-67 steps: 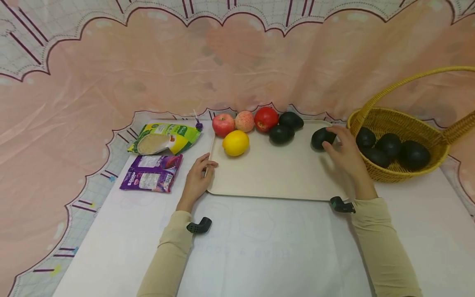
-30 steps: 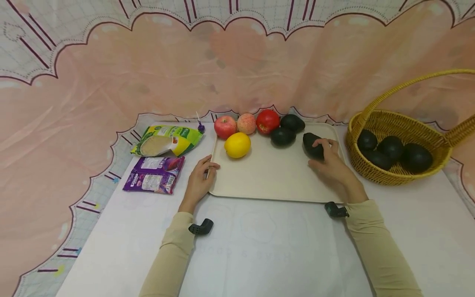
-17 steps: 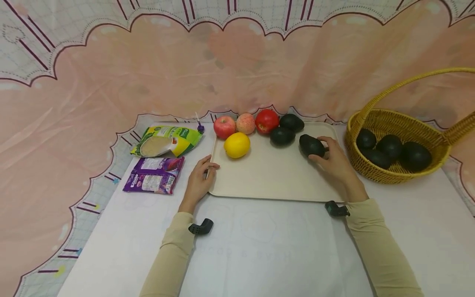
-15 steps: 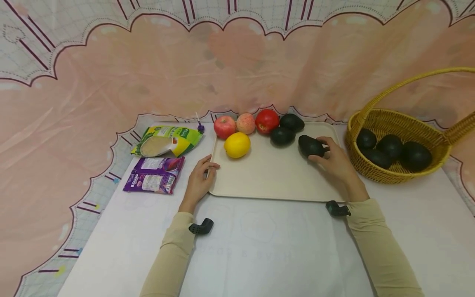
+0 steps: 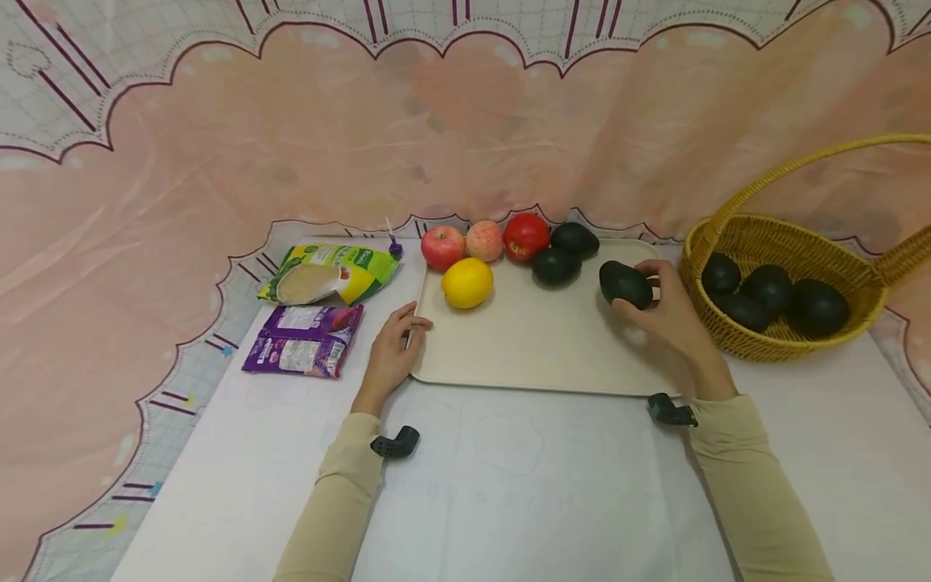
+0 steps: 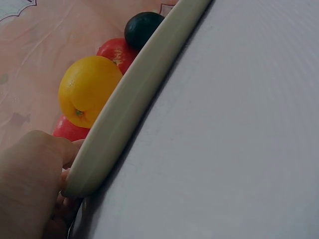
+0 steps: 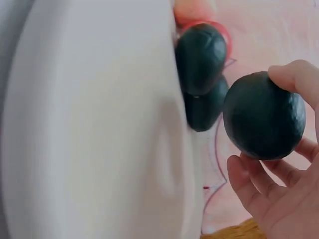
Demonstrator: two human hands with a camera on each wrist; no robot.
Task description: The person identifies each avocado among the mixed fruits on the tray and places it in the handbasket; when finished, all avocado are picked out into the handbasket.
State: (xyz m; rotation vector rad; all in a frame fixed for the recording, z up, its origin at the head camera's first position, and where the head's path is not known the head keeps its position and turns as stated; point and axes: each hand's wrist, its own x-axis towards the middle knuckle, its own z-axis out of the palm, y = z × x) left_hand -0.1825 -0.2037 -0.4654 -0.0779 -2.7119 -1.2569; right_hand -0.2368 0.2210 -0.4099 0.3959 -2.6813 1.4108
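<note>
My right hand (image 5: 672,311) holds a dark green avocado (image 5: 624,284) over the right part of a cream tray (image 5: 538,347). The right wrist view shows the thumb on one side of this avocado (image 7: 264,117) and the fingers on the other. At the tray's left edge, my left hand (image 5: 393,352) grips the rim, with fingers over and under it in the left wrist view. On the tray's back part lie an apple (image 5: 443,248), a peach (image 5: 484,241), a red pomegranate-like fruit (image 5: 527,238), a yellow lemon (image 5: 467,283) and two more avocados (image 5: 556,266).
Right of the tray stands a wicker basket (image 5: 781,347) with a tall handle, holding several avocados (image 5: 818,307). To the left lie a green and yellow food bag (image 5: 356,267), a purple packet (image 5: 298,339) and a small purple-wrapped lollipop (image 5: 395,246). A patterned cloth hangs behind.
The right hand first shifted the avocado left and turned it, then over the last half second moved it slightly back to the right. The left hand has stayed on the tray's rim.
</note>
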